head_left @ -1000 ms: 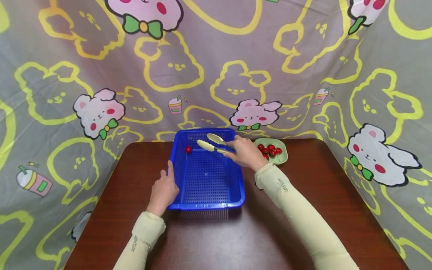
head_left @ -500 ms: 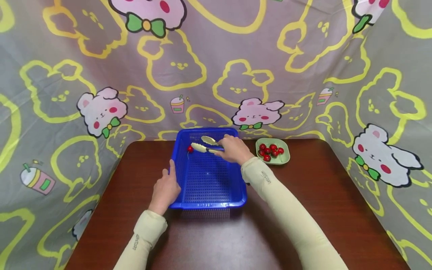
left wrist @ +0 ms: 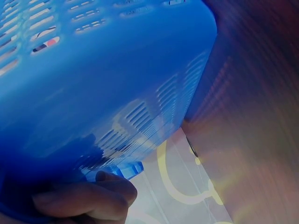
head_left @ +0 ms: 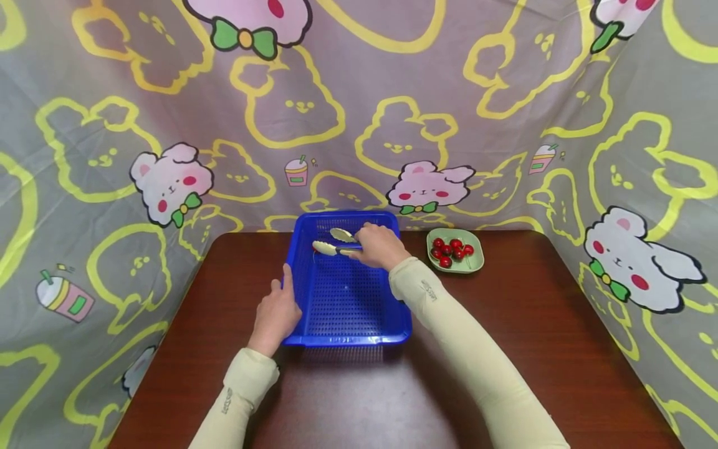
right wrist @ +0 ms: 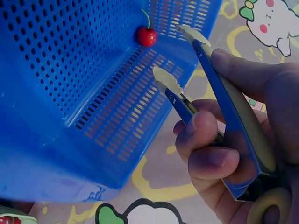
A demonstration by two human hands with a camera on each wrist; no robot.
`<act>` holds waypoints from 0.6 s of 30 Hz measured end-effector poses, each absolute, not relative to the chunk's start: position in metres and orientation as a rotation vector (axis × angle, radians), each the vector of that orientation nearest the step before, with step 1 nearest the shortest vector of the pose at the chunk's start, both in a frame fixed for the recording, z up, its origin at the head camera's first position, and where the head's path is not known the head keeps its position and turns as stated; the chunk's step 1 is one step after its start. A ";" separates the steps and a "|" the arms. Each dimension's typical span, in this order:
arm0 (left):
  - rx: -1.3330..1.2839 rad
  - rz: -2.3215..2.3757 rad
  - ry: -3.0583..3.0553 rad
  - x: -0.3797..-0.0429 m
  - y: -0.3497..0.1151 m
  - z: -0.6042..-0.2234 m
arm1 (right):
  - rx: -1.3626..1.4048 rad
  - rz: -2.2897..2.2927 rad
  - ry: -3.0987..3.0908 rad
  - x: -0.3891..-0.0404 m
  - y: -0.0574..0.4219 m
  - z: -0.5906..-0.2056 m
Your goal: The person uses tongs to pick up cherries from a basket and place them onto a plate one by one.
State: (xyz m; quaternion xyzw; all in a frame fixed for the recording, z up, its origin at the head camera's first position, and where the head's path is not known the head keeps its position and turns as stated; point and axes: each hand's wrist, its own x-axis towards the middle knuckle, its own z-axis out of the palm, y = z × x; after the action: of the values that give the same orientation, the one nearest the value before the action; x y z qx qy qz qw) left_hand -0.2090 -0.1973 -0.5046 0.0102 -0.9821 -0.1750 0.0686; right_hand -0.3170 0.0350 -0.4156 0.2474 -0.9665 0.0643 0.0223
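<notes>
A blue perforated plastic basket [head_left: 349, 340] stands on the table. My left hand [head_left: 275, 316] grips its left rim, and in the left wrist view fingers [left wrist: 96, 200] curl under that rim. My right hand [head_left: 379, 246] holds a pair of tongs [head_left: 324, 248] over the basket's far part. The tongs' two cream, scalloped tips stand apart, nothing between them. One red cherry [right wrist: 146, 37] with a green stem lies inside, in the far left corner; the tongs' nearer tip mostly covers it in the head view. In the right wrist view the tips are a short way from the cherry.
A pale green plate [head_left: 475, 254] with several red cherries [head_left: 446, 250] sits to the right of the basket, near the table's back edge. A patterned cloth [head_left: 336, 75] hangs behind and along both sides of the dark wooden table [head_left: 505, 324].
My right hand has carried the tongs leftward, away from the plate's side, toward the cherry in the basket. The left hand keeps its hold on the rim.
</notes>
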 end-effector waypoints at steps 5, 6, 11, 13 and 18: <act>0.026 -0.526 -2.948 -0.209 -0.197 -0.506 | 0.752 0.169 -3.015 -0.321 0.027 -0.420; 0.028 -0.526 -2.948 -0.209 -0.197 -0.506 | 0.746 0.161 -3.017 -0.322 0.025 -0.421; 0.041 -0.535 -2.954 -0.209 -0.197 -0.506 | 0.744 0.137 -3.018 -0.325 0.016 -0.426; 0.043 -0.537 -2.955 -0.209 -0.197 -0.505 | 0.743 0.140 -3.020 -0.327 0.013 -0.428; 0.030 -0.528 -2.954 -0.209 -0.197 -0.505 | 0.715 0.139 -3.033 -0.330 0.008 -0.433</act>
State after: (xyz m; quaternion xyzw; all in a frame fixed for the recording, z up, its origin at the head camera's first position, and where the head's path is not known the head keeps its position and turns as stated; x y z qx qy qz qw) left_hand -0.2093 -0.1970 -0.5052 0.0100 -0.9819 -0.1755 0.0702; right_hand -0.3305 0.0080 -0.4332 0.2293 -0.9723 0.0447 0.0113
